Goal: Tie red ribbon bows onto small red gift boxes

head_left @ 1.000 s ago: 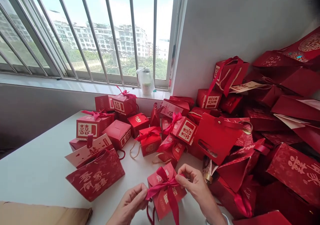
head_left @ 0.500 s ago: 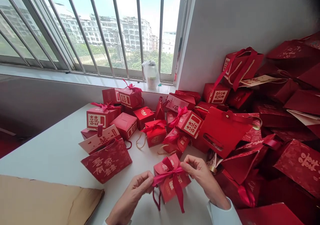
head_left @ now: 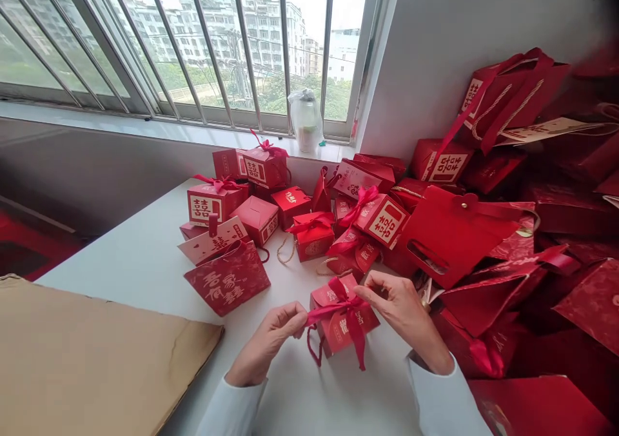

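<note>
Now, far left: a sheet of brown cardboard (head_left: pixel 97 352) lies flat on the white table (head_left: pixel 135 255) and runs off the bottom edge. Past it, a flat red bag (head_left: pixel 227 286) with pale characters lies face up. Behind that, a cluster of small red boxes (head_left: pixel 256 213), several tied with bows, sits against the wall under the window. On the sill stands a plastic-wrapped container (head_left: pixel 306 118). My left hand (head_left: pixel 271 344) comes in from below, white sleeve at the wrist. Its thumb and forefinger are pinched tight on the left tail of the ribbon (head_left: pixel 338 307), the other fingers curled under. The ribbon crosses the top of the gift box (head_left: pixel 345 329), which stands on the table between my two hands, slightly skewed. A red cord handle hangs off the box's near left corner and one ribbon tail drapes down its front. My right hand (head_left: pixel 403 310) is just beside the box's right side, fingertips pinched on the ribbon's right end near the knot. Its remaining fingers are loosely bent, with nothing else in them. Right of that hand is a deep heap of red paper bags (head_left: pixel 459 236) and larger boxes banked against the white wall, some with rope handles, some with double-happiness labels. The heap's near edge lies close by my right wrist; whether it touches, I cannot tell.
</note>
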Action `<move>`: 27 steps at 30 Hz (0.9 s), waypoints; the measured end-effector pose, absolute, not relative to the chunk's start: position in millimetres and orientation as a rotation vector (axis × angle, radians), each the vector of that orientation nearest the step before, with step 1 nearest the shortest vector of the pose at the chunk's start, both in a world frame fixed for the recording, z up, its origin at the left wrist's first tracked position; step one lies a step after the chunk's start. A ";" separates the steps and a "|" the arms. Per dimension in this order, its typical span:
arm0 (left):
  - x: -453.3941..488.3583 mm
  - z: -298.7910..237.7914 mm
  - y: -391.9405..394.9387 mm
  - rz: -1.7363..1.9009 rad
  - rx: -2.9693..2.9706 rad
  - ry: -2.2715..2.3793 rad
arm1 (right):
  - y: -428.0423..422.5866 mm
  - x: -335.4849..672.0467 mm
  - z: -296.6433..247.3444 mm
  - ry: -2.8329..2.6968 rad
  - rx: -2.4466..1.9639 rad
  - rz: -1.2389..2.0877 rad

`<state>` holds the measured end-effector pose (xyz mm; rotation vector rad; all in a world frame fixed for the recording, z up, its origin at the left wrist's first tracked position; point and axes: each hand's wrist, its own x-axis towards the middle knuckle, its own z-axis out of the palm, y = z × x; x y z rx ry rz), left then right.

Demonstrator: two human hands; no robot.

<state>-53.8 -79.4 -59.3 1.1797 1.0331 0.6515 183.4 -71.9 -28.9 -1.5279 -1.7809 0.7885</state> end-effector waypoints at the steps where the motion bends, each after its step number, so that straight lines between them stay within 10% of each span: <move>1: -54.3 -59.5 -80.1 0.650 1.195 1.038 | -71.4 185.1 -27.7 -1.812 -1.515 0.797; 27: -57.0 -79.1 -82.1 1.467 2.901 1.185 | -58.7 197.6 -28.9 -1.854 -1.522 1.222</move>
